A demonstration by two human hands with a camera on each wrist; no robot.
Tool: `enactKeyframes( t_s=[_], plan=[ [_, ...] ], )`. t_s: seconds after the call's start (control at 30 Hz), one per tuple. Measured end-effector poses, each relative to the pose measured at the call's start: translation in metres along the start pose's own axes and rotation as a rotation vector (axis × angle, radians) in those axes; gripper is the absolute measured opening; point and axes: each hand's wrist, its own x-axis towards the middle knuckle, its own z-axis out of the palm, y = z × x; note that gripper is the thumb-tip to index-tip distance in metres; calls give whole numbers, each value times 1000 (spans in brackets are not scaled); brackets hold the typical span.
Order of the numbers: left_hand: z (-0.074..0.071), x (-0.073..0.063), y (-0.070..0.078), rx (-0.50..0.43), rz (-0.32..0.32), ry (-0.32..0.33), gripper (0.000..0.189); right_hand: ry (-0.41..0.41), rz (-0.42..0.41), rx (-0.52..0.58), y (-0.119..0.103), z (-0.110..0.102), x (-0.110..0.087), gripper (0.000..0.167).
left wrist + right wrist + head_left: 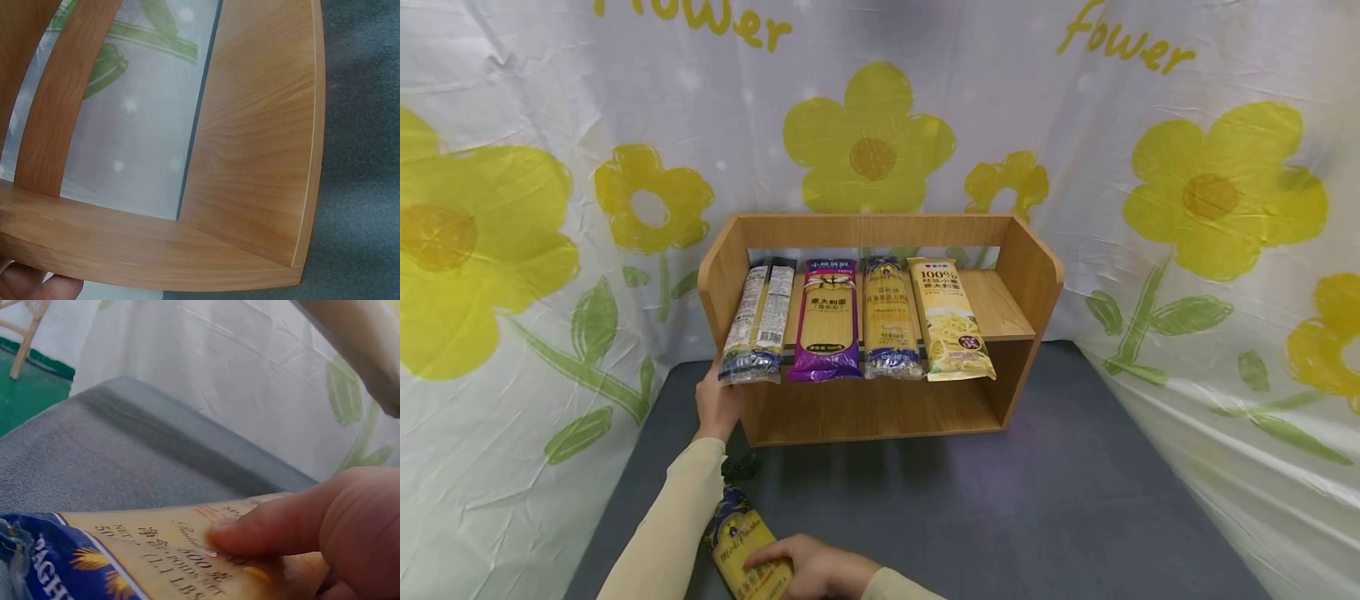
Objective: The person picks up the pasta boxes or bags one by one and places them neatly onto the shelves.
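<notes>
My left hand (718,402) grips the left side panel of a small two-tier wooden shelf (880,417), just under the leftmost packet. In the left wrist view, fingers (59,287) lie against the outer face of that panel. Low in the head view, my right hand (820,567) holds a yellow and blue spaghetti packet (741,533) close over the table, its thumb across the front. The right wrist view shows the thumb (269,534) pressing on the printed wrapper, with the packet's blue end at lower left.
On the upper tier lie a dark-ended clear pasta packet (758,317), a purple pasta packet (827,321), a blue-ended spaghetti packet (889,321) and a cream pasta packet (951,321). A small black object (740,467) sits on the grey table (1037,517) beside my left forearm. Flower-printed curtains surround the table.
</notes>
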Motion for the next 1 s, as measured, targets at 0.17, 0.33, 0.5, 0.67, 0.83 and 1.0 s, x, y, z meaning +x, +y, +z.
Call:
enactKeyframes(
  t_s=[0.17, 0.33, 0.5, 0.67, 0.83, 1.0],
  plan=[
    [4, -4, -1, -2, -2, -4, 40, -7, -56, 71, 15, -7, -9, 56],
    [6, -4, 0, 4, 8, -3, 41, 22, -139, 62, 24, -21, -31, 58],
    [8, -4, 2, -4, -2, -11, 42, 53, -143, 118, 38, -44, -63, 67],
    [5, -2, 0, -1, -8, -6, 43, 137, -162, 178, 48, -69, -106, 81],
    [1, 1, -1, 0, 7, 4, 41, 209, -232, 178, 59, -96, -155, 86],
    [0, 3, -1, 3, 31, 19, 40, 219, -278, 214, 73, -124, -209, 87]
  ],
)
